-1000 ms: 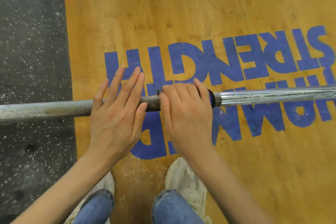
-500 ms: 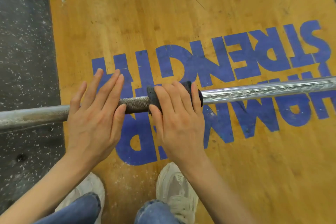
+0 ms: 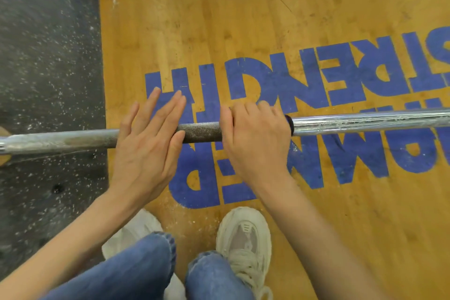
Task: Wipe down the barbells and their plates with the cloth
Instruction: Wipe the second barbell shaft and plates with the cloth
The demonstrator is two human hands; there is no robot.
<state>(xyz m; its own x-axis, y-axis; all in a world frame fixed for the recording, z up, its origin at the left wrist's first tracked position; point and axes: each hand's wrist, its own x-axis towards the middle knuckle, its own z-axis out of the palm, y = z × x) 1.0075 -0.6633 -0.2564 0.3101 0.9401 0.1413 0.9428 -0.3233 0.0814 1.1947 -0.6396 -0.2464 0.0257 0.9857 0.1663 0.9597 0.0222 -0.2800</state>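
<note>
A: From the head camera, what has just changed?

B: The right hand point(image 3: 255, 139) has slid along the long grey steel barbell shaft point(image 3: 199, 132). A second ago it sat almost against the left hand point(image 3: 148, 143); now a stretch of dark knurled steel shows between them. Its fingers are curled over the top of the bar, clamped on the dark cloth point(image 3: 289, 123), of which only an edge peeks out at the right of the fist.

A: And the left hand?

B: Flat on the bar, fingers straight and close together, thumb out to the side, pressing down to steady it. It has kept that pose through all three pictures.

A: What does that mean for the wiping?

B: I judge the knurled middle section is being worked in short strokes. Half a second ago the cloth bulged more plainly round the bar; now the hand hides nearly all of it. The shinier length point(image 3: 370, 122) to the right looks next in line.

A: Where does the barbell lie?

B: Across the yellow wooden platform with blue lettering point(image 3: 267, 19), its left end over the black speckled rubber floor point(image 3: 48, 56). No plates are in view. The pale trainers point(image 3: 246, 236) stand just behind the bar.
</note>
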